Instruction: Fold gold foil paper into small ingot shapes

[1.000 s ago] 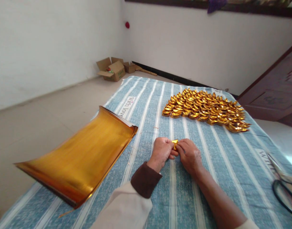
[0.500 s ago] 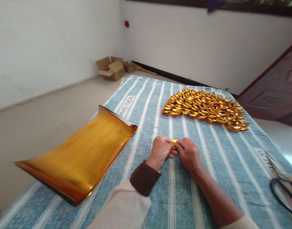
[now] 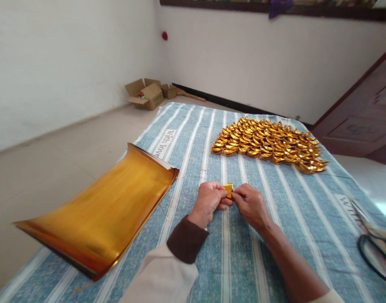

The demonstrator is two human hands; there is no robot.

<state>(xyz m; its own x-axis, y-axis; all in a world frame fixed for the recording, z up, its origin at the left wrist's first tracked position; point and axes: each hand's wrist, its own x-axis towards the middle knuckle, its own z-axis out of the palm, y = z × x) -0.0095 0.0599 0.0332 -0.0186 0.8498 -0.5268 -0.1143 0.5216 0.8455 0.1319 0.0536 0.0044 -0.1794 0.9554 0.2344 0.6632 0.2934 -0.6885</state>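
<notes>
Gold foil sheets [image 3: 98, 219] lie in a curling stack at the far left, overhanging the near left edge of the striped blue cloth [image 3: 294, 227] that covers the work surface. Beyond the stack, on the floor by the wall, we see open cardboard boxes [image 3: 147, 94].

Moving right to the middle of the cloth, we find our left hand [image 3: 209, 201], its wrist in a brown cuff [image 3: 186, 240] over a pale sleeve. Its fingers are curled inward, with thumb and fingertips pinching the left side of a small folded piece of gold foil [image 3: 228, 190]. This piece sits between the two hands, held just above the cloth or perhaps resting on it; we cannot tell which.

Our right hand [image 3: 252, 206] meets the left one, its fingers narrowly closed on the right side of the same folded piece; the forearm is bare.

Farther back and to the right, a broad heap of folded gold pieces [image 3: 268, 145] lies on the cloth, well apart from the hands. A dark wooden door [image 3: 363, 118] stands behind it. At the far right edge, scissors [image 3: 374, 248] with dark handles rest on the cloth.
</notes>
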